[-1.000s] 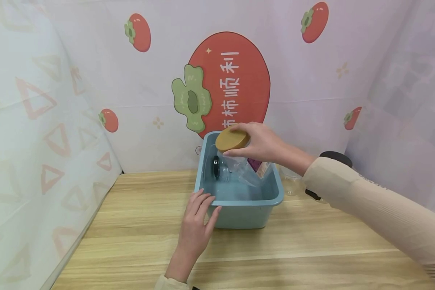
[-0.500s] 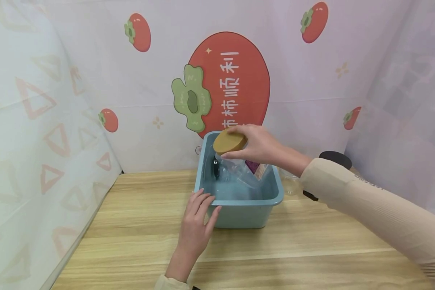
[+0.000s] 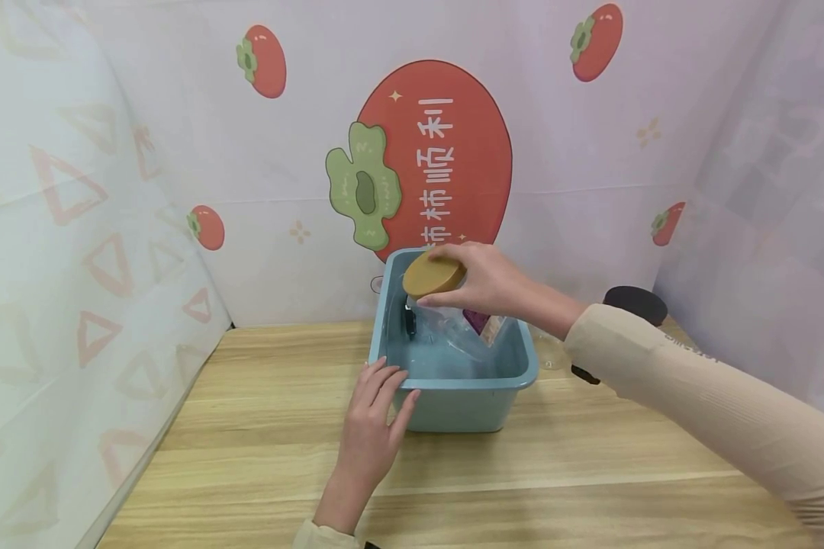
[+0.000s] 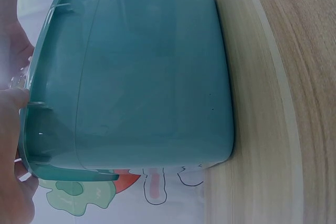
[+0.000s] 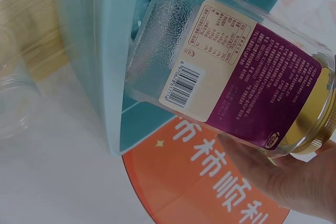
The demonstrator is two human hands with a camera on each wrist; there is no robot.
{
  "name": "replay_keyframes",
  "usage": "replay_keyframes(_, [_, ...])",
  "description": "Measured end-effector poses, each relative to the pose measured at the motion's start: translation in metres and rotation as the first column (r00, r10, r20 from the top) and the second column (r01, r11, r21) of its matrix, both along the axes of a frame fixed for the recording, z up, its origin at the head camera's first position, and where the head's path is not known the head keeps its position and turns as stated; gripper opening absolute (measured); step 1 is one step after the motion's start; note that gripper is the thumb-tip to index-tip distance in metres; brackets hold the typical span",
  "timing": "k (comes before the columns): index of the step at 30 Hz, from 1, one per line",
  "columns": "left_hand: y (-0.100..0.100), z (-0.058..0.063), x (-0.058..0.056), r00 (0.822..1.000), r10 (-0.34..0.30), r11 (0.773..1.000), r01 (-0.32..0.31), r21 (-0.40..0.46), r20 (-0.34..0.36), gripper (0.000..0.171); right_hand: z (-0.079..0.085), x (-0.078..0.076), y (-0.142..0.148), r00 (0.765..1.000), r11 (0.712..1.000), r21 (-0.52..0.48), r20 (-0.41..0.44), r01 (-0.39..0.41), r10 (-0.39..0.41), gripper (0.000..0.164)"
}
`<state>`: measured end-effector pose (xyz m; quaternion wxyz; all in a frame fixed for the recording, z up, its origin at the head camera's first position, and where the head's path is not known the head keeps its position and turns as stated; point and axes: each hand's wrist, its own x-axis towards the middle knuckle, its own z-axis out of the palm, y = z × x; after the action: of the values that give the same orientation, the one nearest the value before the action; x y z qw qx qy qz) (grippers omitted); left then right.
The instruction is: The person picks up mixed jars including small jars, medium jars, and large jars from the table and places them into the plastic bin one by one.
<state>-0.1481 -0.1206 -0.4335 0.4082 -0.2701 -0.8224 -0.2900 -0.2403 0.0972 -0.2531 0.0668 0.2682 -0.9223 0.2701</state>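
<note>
A blue plastic tub (image 3: pixel 453 412) stands on the wooden table. At its front left corner my left hand (image 3: pixel 371 427) rests on the rim, fingers on top and thumb at the front edge. My right hand (image 3: pixel 494 278) grips a clear plastic jar (image 5: pixel 178 30) by its gold lid (image 3: pixel 429 276), reaching into the tub's opening. The jar is tilted, and its purple and cream label (image 5: pixel 252 87) shows in the right wrist view. A dark round lid (image 3: pixel 410 316) stands on edge inside the tub by the left wall, partly hidden by the held jar.
Right of the tub stands a clear container (image 3: pixel 552 352), partly covered by my right forearm. A black lid (image 3: pixel 635 303) shows behind my sleeve. A printed white cloth (image 3: pixel 302 259) hangs behind the table, close to the tub's back, and cloth hangs at both sides.
My right hand has moved slightly left and down with the jar, lower over the tub. The left hand stays on the rim and the tub has not moved.
</note>
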Motion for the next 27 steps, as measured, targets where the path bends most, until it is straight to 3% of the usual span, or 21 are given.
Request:
replay_keyframes(8, [-0.001, 0.0, 0.0, 1.0, 0.003, 1.0, -0.003, -0.003, 0.005, 0.032, -0.006, -0.002, -0.001, 0.999, 0.999, -0.019, -0.017, -0.033, 0.032, 0.071])
replay_keyframes(14, [-0.001, 0.0, 0.0, 1.0, -0.002, 1.0, 0.002, -0.003, 0.016, 0.039, -0.009, -0.003, -0.001, 1.0, 1.0, -0.007, -0.003, -0.023, 0.023, 0.072])
replay_keyframes(20, [-0.001, 0.0, 0.0, 1.0, 0.002, 1.0, -0.001, -0.008, 0.006, 0.029, -0.011, -0.004, -0.002, 1.0, 1.0, 0.009, 0.011, -0.015, 0.015, 0.072])
replay_keyframes(27, [-0.001, 0.001, 0.0, 1.0, -0.003, 1.0, 0.003, -0.01, 0.012, 0.038, -0.013, -0.003, -0.002, 1.0, 1.0, 0.026, 0.02, -0.003, 0.002, 0.074])
